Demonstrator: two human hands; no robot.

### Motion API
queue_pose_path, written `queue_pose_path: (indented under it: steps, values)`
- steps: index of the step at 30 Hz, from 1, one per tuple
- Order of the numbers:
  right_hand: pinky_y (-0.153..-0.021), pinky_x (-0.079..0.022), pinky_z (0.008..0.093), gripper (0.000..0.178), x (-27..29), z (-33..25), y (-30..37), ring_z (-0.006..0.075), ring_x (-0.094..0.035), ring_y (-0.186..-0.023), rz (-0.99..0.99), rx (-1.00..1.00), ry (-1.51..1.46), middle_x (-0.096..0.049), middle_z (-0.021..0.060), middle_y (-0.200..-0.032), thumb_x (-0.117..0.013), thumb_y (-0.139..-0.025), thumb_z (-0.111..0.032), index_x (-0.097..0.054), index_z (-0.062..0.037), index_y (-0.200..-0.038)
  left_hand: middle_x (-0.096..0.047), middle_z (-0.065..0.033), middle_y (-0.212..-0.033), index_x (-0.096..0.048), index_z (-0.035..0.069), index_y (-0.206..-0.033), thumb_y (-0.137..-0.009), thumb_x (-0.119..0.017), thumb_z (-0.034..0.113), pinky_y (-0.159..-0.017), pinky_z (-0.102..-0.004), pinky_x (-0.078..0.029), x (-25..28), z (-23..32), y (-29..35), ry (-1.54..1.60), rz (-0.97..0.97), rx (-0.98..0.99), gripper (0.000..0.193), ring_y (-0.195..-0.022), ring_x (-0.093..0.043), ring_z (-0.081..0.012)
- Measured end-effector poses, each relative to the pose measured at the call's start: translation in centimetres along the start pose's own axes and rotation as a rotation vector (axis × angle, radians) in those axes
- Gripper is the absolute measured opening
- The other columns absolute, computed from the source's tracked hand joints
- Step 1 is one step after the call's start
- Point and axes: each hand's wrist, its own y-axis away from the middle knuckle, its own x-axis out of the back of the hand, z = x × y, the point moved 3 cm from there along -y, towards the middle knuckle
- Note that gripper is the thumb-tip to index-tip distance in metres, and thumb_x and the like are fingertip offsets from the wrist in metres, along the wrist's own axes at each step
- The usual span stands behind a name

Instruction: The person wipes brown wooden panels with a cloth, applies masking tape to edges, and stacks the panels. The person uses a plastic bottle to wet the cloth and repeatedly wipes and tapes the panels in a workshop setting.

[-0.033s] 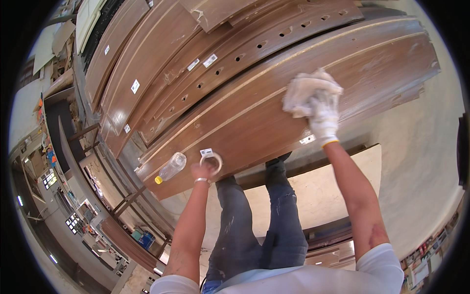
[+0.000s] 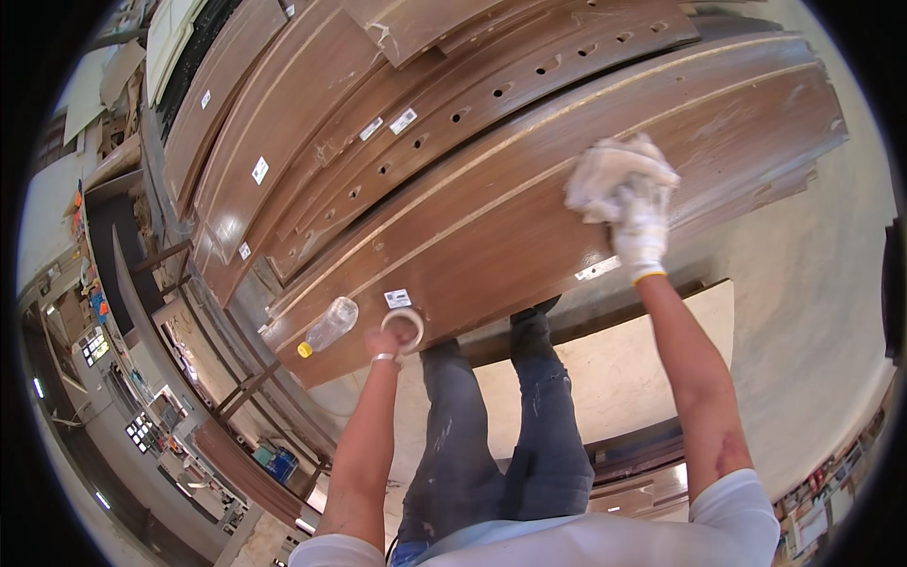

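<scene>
My right hand (image 2: pixel 642 219), in a white work glove, is closed on a pale, bunched cloth (image 2: pixel 616 178). The cloth rests against the brown wooden panel (image 2: pixel 482 255), toward its right half. Lower left, my bare left hand (image 2: pixel 383 342), with a white band at the wrist, grips a roll of tape (image 2: pixel 417 324) by its left side, over the panel's near edge. Motion blurs the fingers slightly. Beside this hand a clear plastic bottle (image 2: pixel 333 323) with a yellow cap lies on its side. A white label (image 2: pixel 397 299) is stuck to the panel just beyond the roll.
More brown panels (image 2: pixel 312 113) are stacked on the far side, some with labels and one with a row of holes. A pale board (image 2: pixel 652 350) lies below the panel near my legs. Metal framing (image 2: pixel 179 283) stands at the left.
My right hand and the cloth have shifted slightly right along the panel. My left hand has moved a little toward me with the tape roll, uncovering more of the label.
</scene>
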Motion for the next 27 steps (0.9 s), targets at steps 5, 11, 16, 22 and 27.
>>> queue_pose_path:
  steps: [5,11,16,22,27]
  values:
    - [-0.125,-0.035,0.0521,0.060,2.6,13.6,-0.9,0.0376,-0.040,-0.152,0.107,-0.666,0.224,-0.052,0.0147,-0.158,-0.071,-0.094,-0.025,-0.057,-0.0171,-0.151,-0.065,-0.0088,-0.089,-0.055,0.008,-0.106,-0.090,-0.061,-0.006,-0.066,-0.0401,-0.059,10.3,-8.1,0.9,0.258,0.057,0.116,0.022,-0.076,-0.067,-0.0227]
    - [-0.099,-0.053,0.0542,0.036,0.2,0.5,-4.3,0.0407,-0.067,-0.113,-0.109,-0.254,-0.132,-0.072,0.0230,-0.112,-0.069,-0.090,-0.022,-0.068,-0.0101,-0.124,-0.061,-0.0038,-0.092,-0.050,0.011,-0.124,-0.098,-0.072,0.005,-0.045,-0.0237,-0.043,14.0,-6.0,-2.2,0.479,0.041,-0.080,0.035,-0.061,-0.055,-0.0104]
    - [-0.126,-0.033,0.0504,0.048,-5.9,-20.8,-5.6,0.0371,-0.047,-0.147,-0.374,0.437,-0.440,-0.062,0.0172,-0.145,-0.072,-0.086,-0.025,-0.069,-0.0149,-0.133,-0.064,-0.0046,-0.099,-0.049,0.009,-0.142,-0.093,-0.080,0.006,-0.038,-0.0221,-0.033,11.7,-2.4,-2.4,0.400,0.157,-0.075,0.058,-0.049,-0.045,-0.0072]
    - [-0.116,-0.044,0.0499,0.034,-5.7,-14.9,-13.1,0.0365,-0.060,-0.130,-0.240,0.589,-0.291,-0.070,0.0152,-0.131,-0.063,-0.093,-0.017,-0.072,-0.0126,-0.126,-0.066,-0.0064,-0.094,-0.051,0.009,-0.147,-0.091,-0.080,0.005,-0.039,-0.0223,-0.031,11.1,-1.6,-3.6,0.553,0.232,-0.153,0.063,-0.047,-0.044,-0.0074]
    - [-0.104,-0.055,0.0486,0.036,2.5,5.4,-21.5,0.0396,-0.069,-0.113,0.181,-0.033,0.309,-0.073,0.0214,-0.122,-0.060,-0.097,-0.017,-0.072,-0.0091,-0.130,-0.068,-0.0122,-0.125,-0.052,0.007,-0.147,-0.088,-0.082,0.003,-0.051,-0.0258,-0.045,12.4,-1.9,-4.6,0.551,0.117,-0.129,0.067,-0.073,-0.062,-0.0136]
